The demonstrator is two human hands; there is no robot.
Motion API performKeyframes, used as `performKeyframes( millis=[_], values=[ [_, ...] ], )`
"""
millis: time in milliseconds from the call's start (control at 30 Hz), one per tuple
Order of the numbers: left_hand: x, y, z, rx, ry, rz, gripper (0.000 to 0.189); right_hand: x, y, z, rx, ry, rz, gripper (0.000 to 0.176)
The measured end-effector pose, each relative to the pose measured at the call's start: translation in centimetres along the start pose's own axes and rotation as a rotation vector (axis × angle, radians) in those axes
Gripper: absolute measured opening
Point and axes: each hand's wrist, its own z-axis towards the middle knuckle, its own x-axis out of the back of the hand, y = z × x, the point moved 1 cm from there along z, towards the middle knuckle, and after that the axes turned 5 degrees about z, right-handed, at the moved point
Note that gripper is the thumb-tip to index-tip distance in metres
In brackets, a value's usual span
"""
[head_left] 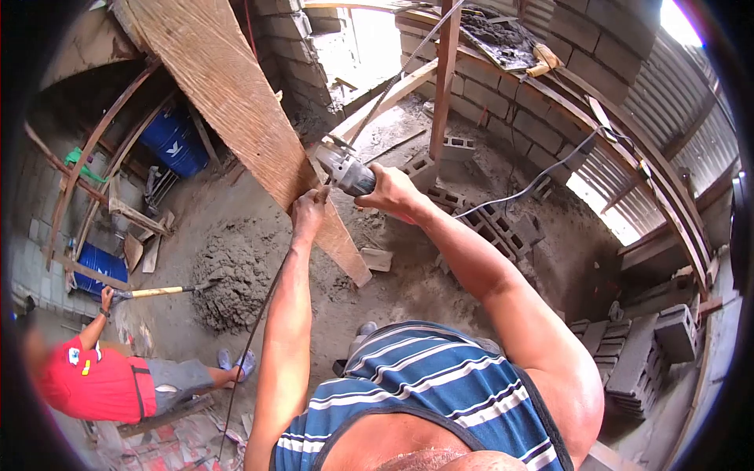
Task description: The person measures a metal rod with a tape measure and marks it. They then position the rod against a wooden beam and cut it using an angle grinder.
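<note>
A long wooden plank (228,102) slants from the top left down to the middle of the view. My left hand (309,212) has its fingers closed on the plank's right edge. My right hand (388,191) is wrapped round the body of an angle grinder (351,174), just right of the plank. The grinder's head is close to the plank's edge; whether its disc touches the wood cannot be made out. A dark cord (253,334) runs down from near my left hand.
At the left, a person in a red shirt (102,381) holds a long-handled tool (157,292) at a mortar heap (236,275). Blue drums (174,145) stand behind. Hollow blocks (495,228) lie right of centre, near a grey cable (534,187) and an upright wooden post (445,86).
</note>
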Motion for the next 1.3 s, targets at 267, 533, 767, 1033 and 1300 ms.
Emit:
performKeyframes(
  millis=[267, 533, 767, 1033, 1300],
  values=[
    [0.8, 0.9, -0.4, -0.024, 0.021, -0.025, 0.064, 0.2, 0.3, 0.1, -0.002, 0.025, -0.011, 0.075],
    [1.3, 1.6, -0.4, 0.036, -0.009, -0.011, 0.061, -0.2, 0.7, -0.1, 0.048, 0.059, -0.006, 0.064],
    [0.6, 0.9, -0.4, 0.018, 0.049, 0.011, 0.047, -0.2, 0.3, 0.4, 0.023, 0.029, -0.034, 0.063],
    [0.4, 0.6, -1.1, 0.029, 0.107, -0.093, 0.038, -1.3, -0.2, 1.5, 0.006, -0.036, -0.015, 0.070],
    [2.6, 1.8, -2.2, 0.028, 0.128, -0.095, 0.044, -1.8, 0.3, 1.9, 0.010, -0.034, -0.044, 0.066]
  ],
)
